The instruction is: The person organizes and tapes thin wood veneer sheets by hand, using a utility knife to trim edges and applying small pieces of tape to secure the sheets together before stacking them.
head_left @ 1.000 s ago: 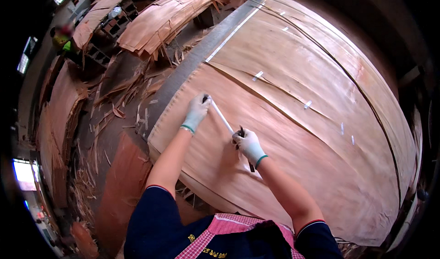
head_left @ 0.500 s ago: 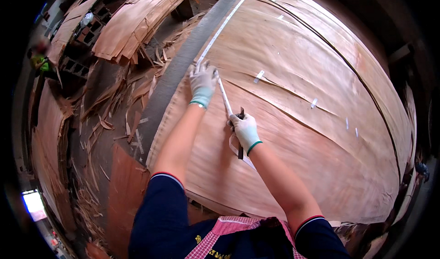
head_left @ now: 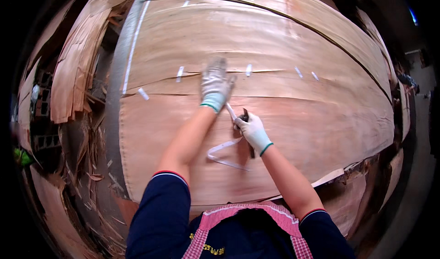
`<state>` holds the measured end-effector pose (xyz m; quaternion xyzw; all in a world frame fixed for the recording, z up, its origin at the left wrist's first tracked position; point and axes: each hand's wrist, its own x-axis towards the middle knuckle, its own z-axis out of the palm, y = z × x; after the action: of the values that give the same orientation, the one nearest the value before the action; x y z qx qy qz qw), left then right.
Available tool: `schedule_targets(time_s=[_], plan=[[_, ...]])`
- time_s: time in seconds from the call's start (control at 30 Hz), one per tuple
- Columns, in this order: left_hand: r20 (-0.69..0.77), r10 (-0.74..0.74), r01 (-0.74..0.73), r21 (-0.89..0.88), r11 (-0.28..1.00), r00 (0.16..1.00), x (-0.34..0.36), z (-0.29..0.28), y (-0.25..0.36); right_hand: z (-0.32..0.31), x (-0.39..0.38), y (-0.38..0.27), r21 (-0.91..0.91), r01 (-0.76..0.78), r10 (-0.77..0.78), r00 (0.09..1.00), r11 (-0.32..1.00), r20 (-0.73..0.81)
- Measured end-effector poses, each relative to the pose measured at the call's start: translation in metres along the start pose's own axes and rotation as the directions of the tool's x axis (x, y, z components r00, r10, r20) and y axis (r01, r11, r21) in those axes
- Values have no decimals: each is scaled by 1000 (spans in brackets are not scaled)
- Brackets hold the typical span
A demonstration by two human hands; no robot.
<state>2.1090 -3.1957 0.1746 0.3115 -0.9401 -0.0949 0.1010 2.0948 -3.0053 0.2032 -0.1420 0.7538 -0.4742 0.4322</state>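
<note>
My left hand [head_left: 214, 82], in a pale glove with a green cuff, lies with stretched fingers over the wood veneer sheet [head_left: 270, 167], near a dark seam. Motion smears its fingertips. My right hand [head_left: 253, 131], gloved alike, is closed round a dark, narrow knife-like tool [head_left: 251, 151] whose pointed end sticks up past the thumb. A white tape strip [head_left: 223, 146] hangs from this hand in a loose fold on the sheet. Its other stretch runs up toward my left hand, where the end is hidden. A short tape piece [head_left: 143, 94] sits at the seam's left end.
More short tape pieces [head_left: 249, 70] lie along the seam. A long white strip [head_left: 137, 43] follows the left edge, and a dark cord [head_left: 293, 18] crosses the far part. Stacked veneer [head_left: 75, 66] and torn scraps stand at the left. A green-clad person [head_left: 21, 157] shows at the far left.
My left hand has left the seam's left end, moved right along the sheet and opened. A short tape piece now shows there. The tape from my right hand hangs slack, and the view has turned.
</note>
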Motion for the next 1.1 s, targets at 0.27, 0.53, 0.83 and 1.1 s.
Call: schedule_targets(time_s=[0.27,0.53,0.83,1.1], plan=[[86,580,-517,-361,776,810,-9,5,74,-121,-2,2,103,-105,126,965,989,-230],[196,630,-603,-183,776,751,-18,12,130,-206,21,-3,-356,2,-140,922,935,-362],[226,594,-514,-327,793,772,-15,32,214,-288,31,20,-817,-108,-257,919,567,-300],[263,257,148,-907,394,930,-65,-21,289,-336,-135,23,378,398,-208,867,836,-454]])
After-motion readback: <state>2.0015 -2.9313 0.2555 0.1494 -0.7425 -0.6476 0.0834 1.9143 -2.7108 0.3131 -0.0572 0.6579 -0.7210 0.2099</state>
